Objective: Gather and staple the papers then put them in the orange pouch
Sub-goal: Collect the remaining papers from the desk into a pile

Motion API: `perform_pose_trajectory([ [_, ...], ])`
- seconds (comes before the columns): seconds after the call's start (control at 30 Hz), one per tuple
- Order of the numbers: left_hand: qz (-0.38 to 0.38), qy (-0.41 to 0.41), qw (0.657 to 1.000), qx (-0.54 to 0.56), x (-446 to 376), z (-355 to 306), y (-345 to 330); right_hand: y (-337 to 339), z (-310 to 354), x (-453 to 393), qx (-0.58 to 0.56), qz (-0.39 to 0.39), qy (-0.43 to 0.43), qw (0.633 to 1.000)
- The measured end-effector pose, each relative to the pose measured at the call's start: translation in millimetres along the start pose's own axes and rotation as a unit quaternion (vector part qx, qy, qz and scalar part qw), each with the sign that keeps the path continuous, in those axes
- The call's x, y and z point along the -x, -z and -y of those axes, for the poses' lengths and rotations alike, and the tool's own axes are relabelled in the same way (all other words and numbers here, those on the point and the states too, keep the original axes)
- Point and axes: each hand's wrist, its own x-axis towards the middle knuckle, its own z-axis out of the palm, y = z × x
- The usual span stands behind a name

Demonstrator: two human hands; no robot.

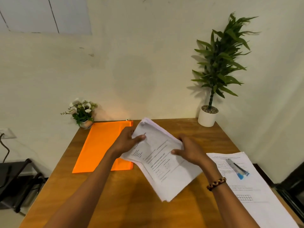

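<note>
A thick stack of printed papers (162,163) is held tilted above the middle of the wooden table (125,195). My left hand (126,142) grips its upper left edge, thumb on top. My right hand (190,152) grips its right edge, thumb pressed on the top sheet. The orange pouch (102,147) lies flat on the table to the left, its right edge partly under the stack. A blue and silver stapler (237,168) rests on more loose printed sheets (256,195) at the right side of the table.
A small pot of white flowers (82,112) stands at the table's back left corner. A tall green plant in a white pot (208,116) stands at the back right. A dark rack (14,181) sits on the floor to the left.
</note>
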Motion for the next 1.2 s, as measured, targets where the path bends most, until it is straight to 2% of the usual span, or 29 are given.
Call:
perform_pose_trajectory([
  [0.1,-0.060,0.023,0.992,0.112,7,7,5,23,-8,-7,0.018,-0.097,-0.004,0.995],
  [0.17,-0.080,0.035,0.981,0.172,12,13,7,33,-13,-7,-0.036,-0.082,0.006,0.996],
  [0.23,-0.090,0.051,0.973,0.207,17,18,2,36,-18,-4,-0.162,-0.042,0.017,0.986],
  [0.3,-0.104,0.066,0.964,0.236,22,22,-5,34,-25,-2,-0.318,-0.052,0.012,0.946],
  [0.37,-0.121,0.077,0.954,0.262,28,27,-16,26,-37,-1,-0.453,-0.056,-0.006,0.890],
  [0.43,-0.136,0.091,0.948,0.272,34,32,-29,15,-44,2,-0.509,-0.043,-0.014,0.860],
  [0.53,-0.116,0.108,0.952,0.263,44,38,-46,-5,-44,6,-0.484,-0.037,-0.037,0.874],
  [0.63,-0.081,0.110,0.963,0.232,45,39,-51,-17,-38,3,-0.453,-0.084,-0.062,0.885],
  [0.9,-0.126,0.029,0.979,0.157,36,27,-57,-21,-21,-1,-0.424,-0.190,-0.046,0.884],
  [1.0,-0.071,0.055,0.988,0.122,38,41,-64,-28,-19,-1,-0.432,-0.167,-0.066,0.884],
  [1.07,-0.027,0.088,0.992,0.091,42,53,-67,-34,-20,2,-0.412,-0.134,-0.084,0.897],
  [1.2,-0.039,0.068,0.992,0.102,43,52,-68,-40,-24,9,-0.379,-0.136,-0.080,0.912],
])
